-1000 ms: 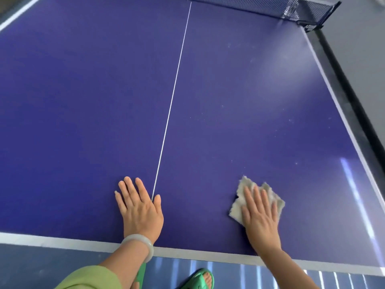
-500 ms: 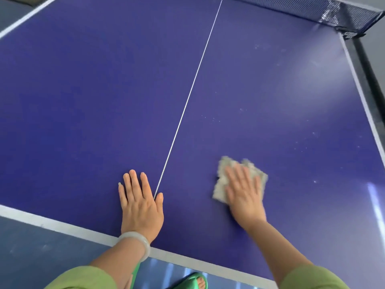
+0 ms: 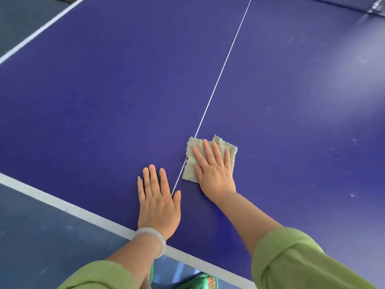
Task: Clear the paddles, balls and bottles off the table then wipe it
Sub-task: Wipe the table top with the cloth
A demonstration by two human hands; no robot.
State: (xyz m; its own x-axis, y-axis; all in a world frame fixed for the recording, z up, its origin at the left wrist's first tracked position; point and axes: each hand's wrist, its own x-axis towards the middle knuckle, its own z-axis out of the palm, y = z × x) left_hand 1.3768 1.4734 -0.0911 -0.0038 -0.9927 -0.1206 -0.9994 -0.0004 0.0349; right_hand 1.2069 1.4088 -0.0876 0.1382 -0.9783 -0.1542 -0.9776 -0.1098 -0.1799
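Right hand (image 3: 214, 174) is down flat on the cloth (image 3: 189, 170), fingers straight and slightly spread, pressing it to the table (image 3: 104, 101). It is not a clench, just an open palm on top. The cloth is a pale, fuzzy, nearly square rag. Its slightly longer side runs away from the table's near edge toward the far end, leaning a touch right, with a ragged far edge. Its left side sits right on the white centre line (image 3: 225, 63), a short way in from the near edge. The fingers point the same way as the cloth.

Left hand (image 3: 158, 201) is planted just beside it on the other side of the centre line, closer to the near edge. The palm is flat and the fingers relaxed, grasping nothing. There's a pale bracelet (image 3: 154, 236) on that wrist and green sleeves (image 3: 291, 261) on both arms.

Pale specks (image 3: 352, 195) dot the right half of the table, well apart from the cloth. The net (image 3: 375, 7) just shows at the far right corner. A green sandal (image 3: 200, 281) stands on the floor (image 3: 41, 236) below the near edge.
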